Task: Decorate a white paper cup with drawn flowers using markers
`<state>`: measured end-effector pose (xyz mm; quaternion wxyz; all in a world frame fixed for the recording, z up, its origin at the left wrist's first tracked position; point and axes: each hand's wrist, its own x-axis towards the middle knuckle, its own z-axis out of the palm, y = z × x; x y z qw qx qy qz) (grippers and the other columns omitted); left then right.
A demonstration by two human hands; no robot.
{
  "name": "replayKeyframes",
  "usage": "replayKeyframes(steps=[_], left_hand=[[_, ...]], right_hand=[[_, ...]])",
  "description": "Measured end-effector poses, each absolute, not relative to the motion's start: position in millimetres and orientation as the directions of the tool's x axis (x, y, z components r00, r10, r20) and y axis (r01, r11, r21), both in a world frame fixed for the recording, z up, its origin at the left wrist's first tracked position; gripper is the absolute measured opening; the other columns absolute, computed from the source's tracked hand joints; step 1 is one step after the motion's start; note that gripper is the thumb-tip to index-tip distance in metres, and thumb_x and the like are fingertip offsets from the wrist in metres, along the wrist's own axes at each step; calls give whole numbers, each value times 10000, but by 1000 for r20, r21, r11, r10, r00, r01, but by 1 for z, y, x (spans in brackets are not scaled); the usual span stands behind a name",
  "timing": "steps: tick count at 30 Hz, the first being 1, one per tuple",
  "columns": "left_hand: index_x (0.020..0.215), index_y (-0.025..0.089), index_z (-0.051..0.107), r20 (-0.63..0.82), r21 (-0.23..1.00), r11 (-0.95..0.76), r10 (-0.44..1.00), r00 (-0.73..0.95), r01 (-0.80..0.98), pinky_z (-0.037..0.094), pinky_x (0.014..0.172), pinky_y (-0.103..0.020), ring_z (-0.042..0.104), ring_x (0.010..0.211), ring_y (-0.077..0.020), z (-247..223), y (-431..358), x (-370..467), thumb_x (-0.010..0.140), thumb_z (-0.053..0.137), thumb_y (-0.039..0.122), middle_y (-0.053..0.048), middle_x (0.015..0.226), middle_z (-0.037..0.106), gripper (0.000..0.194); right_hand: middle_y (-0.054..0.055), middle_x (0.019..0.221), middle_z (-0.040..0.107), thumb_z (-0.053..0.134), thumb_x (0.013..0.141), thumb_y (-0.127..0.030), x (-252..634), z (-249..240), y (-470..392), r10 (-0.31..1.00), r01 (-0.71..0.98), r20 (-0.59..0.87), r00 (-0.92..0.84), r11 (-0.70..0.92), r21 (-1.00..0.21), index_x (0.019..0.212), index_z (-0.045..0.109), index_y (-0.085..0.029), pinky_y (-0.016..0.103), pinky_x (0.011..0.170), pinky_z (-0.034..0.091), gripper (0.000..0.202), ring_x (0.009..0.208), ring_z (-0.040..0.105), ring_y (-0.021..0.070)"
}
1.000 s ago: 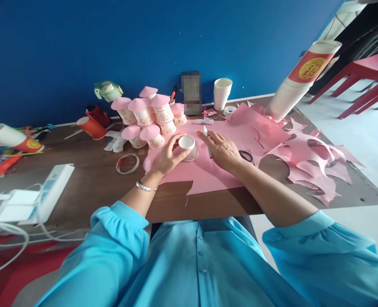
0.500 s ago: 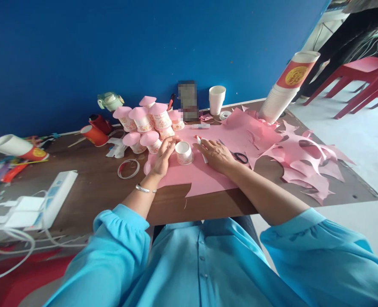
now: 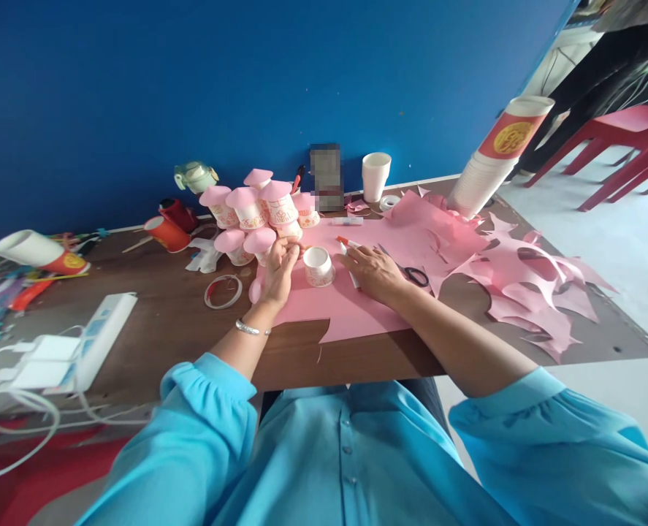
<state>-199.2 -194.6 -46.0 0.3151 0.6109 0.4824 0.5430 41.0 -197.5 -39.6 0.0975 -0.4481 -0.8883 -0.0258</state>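
A short paper cup (image 3: 318,267) with a printed band stands on the pink paper (image 3: 302,305), between my hands. My left hand (image 3: 280,270) is just left of the cup, apart from it, thumb and fingers drawn together; anything between them is too small to make out. My right hand (image 3: 375,272) lies low over the paper, its fingers closed on a slim white pen (image 3: 354,280) whose pale tip shows beyond them. An orange-ended marker (image 3: 346,241) rests just past those fingertips. Small cups with pink cone roofs (image 3: 244,208) cluster behind my left hand.
Black-handled scissors (image 3: 416,276) lie right of my right hand. Pink paper scraps (image 3: 537,281) cover the right side. A tall cup stack (image 3: 482,175) leans there. A tape ring (image 3: 223,291), a power strip (image 3: 101,332) and an orange cup (image 3: 167,234) are at left. A blue wall borders the back.
My left hand's fingers have drawn closer together. My right hand stays at the pen, and the small cup still stands between my hands. The view has shifted slightly.
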Motion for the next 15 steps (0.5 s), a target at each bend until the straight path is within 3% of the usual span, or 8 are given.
replayKeyframes(steps=[8,11,15], left_hand=[[1076,245,615,398,896,-355,908,-130,268,568,853,-342,675,908,-178,-50,-193,-200,913,656,526,-31,987,686,327],[1089,238,606,396,892,-352,911,-117,282,570,827,-344,683,886,-180,-53,-191,-201,924,637,505,-36,987,695,316],[1104,244,585,402,878,-359,912,-84,317,573,864,-380,688,944,-200,-55,-188,-203,915,630,427,-45,1000,708,267]], right_hand=[[150,1265,708,466,995,-182,46,-32,-198,864,875,369,-342,436,-210,1416,548,-191,336,783,502,428,1096,663,274],[124,1203,744,452,955,-155,56,-32,-194,889,892,399,-227,354,-281,1368,557,-191,324,758,494,427,1016,696,262],[45,955,799,481,881,-120,61,-35,-189,913,886,367,-176,309,-345,1323,600,-229,305,692,485,470,811,725,240]])
